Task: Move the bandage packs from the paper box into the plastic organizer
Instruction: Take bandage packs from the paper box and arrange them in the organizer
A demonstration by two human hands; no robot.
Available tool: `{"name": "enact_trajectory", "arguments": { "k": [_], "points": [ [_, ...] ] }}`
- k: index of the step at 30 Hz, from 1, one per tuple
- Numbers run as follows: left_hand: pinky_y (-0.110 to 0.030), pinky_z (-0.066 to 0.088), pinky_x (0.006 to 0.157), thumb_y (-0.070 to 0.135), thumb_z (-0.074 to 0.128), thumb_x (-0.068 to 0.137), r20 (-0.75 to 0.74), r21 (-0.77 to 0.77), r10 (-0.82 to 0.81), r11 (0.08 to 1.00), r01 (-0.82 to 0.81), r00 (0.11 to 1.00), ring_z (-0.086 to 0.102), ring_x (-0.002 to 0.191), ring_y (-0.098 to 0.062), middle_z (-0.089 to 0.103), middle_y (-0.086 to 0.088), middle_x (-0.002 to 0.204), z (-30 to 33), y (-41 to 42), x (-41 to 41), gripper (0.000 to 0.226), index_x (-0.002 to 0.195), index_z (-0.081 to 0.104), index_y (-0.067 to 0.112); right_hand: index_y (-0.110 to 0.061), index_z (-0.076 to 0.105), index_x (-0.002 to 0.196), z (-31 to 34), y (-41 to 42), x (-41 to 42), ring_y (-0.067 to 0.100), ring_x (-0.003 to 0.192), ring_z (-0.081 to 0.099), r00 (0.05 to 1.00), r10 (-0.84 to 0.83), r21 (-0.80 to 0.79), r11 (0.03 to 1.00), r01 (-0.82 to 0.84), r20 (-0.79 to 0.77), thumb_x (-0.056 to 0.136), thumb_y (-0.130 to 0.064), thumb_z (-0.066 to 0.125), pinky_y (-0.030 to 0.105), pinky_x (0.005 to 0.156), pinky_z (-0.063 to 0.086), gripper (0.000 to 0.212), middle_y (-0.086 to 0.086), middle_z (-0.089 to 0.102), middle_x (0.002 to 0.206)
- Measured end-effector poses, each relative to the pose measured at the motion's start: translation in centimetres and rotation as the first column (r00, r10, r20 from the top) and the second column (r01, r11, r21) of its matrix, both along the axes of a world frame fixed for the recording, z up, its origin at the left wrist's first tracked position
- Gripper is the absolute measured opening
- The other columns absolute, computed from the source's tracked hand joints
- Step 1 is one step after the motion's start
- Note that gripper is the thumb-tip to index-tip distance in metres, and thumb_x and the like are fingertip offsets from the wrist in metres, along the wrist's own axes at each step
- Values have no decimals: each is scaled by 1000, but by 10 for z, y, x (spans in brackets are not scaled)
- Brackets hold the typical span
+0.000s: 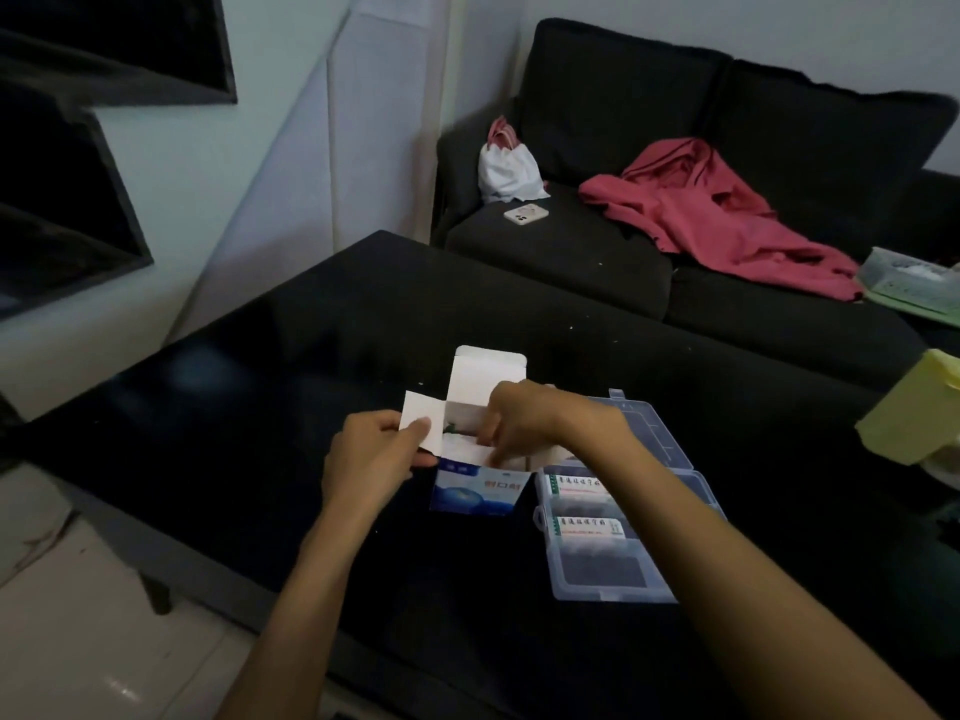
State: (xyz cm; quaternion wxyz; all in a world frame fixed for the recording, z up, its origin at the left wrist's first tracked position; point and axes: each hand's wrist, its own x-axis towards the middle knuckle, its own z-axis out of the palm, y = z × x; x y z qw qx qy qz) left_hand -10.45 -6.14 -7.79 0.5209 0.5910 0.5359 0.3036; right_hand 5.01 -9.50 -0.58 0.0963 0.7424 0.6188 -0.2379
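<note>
On the black table [260, 407], the open paper box [475, 491] stands at 9 o'clock of the plastic organizer [613, 563], touching it. Left hand [369, 459] pinches the box's side flap; right hand [524, 418] reaches inside with curled fingers, grip hidden. Two bandage packs [579, 488] lie in the organizer.

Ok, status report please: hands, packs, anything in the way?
Left hand holds box flap. Right hand reaching into box. Two packs already in organizer. Nothing in the way.
</note>
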Motion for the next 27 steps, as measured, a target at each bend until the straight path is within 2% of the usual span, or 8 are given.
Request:
{"name": "enact_trajectory", "arguments": {
  "k": [3,8,12,14,19,22,24,27],
  "points": [
    [-37,58,77,27,62,89,37,9,38,999,-38,999,71,73,-13,72,7,70,-5,1,3,9,83,68,24,-12,60,119,-4,-2,5,23,110,56,997,11,45,999,-8,-82,86,-18,65,37,93,49,34,9,60,122],
    [-34,57,74,25,57,92,89,-1,90,996,-91,992,71,77,-13,70,9,71,-6,4,9,13,81,64,25,-19,53,116,-14,-10,11,22,107,57,995,21,281,960,7,-95,88,-21,63,40,90,51,29,6,58,122],
    [-43,57,78,33,56,91,47,82,121,989,-125,992,70,74,-13,70,13,65,-12,10,9,16,79,64,26,-19,53,124,-21,-16,14,18,103,60,983,41,484,874,53,-180,90,-21,61,30,80,52,34,4,63,121],
    [-44,57,79,37,56,90,25,108,136,984,-138,990,70,74,-13,69,16,62,-16,12,9,17,77,63,28,-17,54,127,-22,-17,16,13,99,60,960,42,502,858,108,-277,91,-19,59,24,76,51,36,5,63,120],
    [-32,45,76,53,45,92,-203,217,164,969,-119,965,63,82,-16,68,11,76,-7,8,9,28,96,56,27,-16,53,126,-25,-13,22,8,94,62,871,7,483,834,266,-492,89,-17,62,23,72,56,39,5,63,118],
    [-34,42,70,64,30,91,-304,363,317,911,-198,898,58,78,-21,60,3,84,4,-1,9,46,94,46,22,-17,54,123,-17,-17,25,6,91,65,776,-19,468,789,399,-630,87,-18,64,26,74,58,37,0,66,110],
    [-29,40,59,61,29,93,-186,518,395,817,-252,900,54,63,-14,54,4,69,14,-9,9,47,78,47,20,-19,55,119,-10,-30,30,3,87,67,713,-20,447,767,461,-701,86,-19,64,20,69,56,34,-5,67,101],
    [-13,35,46,47,38,95,27,584,270,777,-235,962,48,45,-7,45,10,50,29,-31,18,51,53,43,19,-21,57,113,-8,-66,42,2,88,67,663,-28,458,701,546,-748,85,-20,66,19,70,55,29,-6,68,100]
  ]
}}
